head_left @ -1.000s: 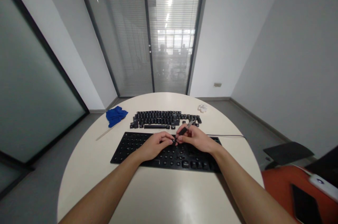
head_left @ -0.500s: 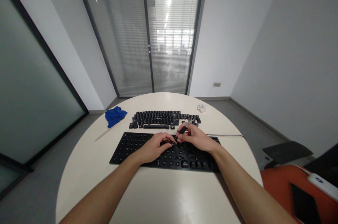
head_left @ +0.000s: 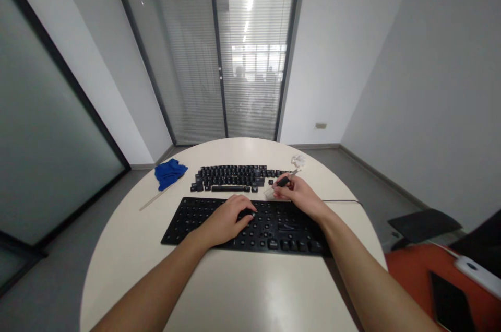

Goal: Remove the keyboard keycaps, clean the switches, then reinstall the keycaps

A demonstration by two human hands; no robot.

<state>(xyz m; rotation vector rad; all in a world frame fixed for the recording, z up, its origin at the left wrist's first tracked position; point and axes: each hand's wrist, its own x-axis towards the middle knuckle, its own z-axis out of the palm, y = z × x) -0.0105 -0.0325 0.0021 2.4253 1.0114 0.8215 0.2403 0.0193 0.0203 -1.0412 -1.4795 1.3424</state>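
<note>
A black keyboard (head_left: 270,217) with most of its keycaps off lies across the table in front of me. My left hand (head_left: 229,220) rests on its middle, thumb and fingers closed round a small dark piece that looks like a black keycap (head_left: 250,214), partly hidden by the fingers. My right hand (head_left: 295,192) is raised over the keyboard's back edge. It grips a keycap puller (head_left: 283,181) by its black handle, the thin wire loops pointing to the left. Behind the keyboard, the removed black keycaps (head_left: 230,175) stand in rows.
A blue cloth (head_left: 170,173) lies at the left, with a thin wooden stick (head_left: 156,199) beside it. Crumpled white tissue (head_left: 298,160) sits at the back right. The keyboard cable (head_left: 344,200) runs right. An orange chair (head_left: 415,280) holding a dark phone-like slab stands beside the round table.
My right hand has lifted the keycap puller away from my left fingers, up and to the right. The left hand has stayed on the keyboard.
</note>
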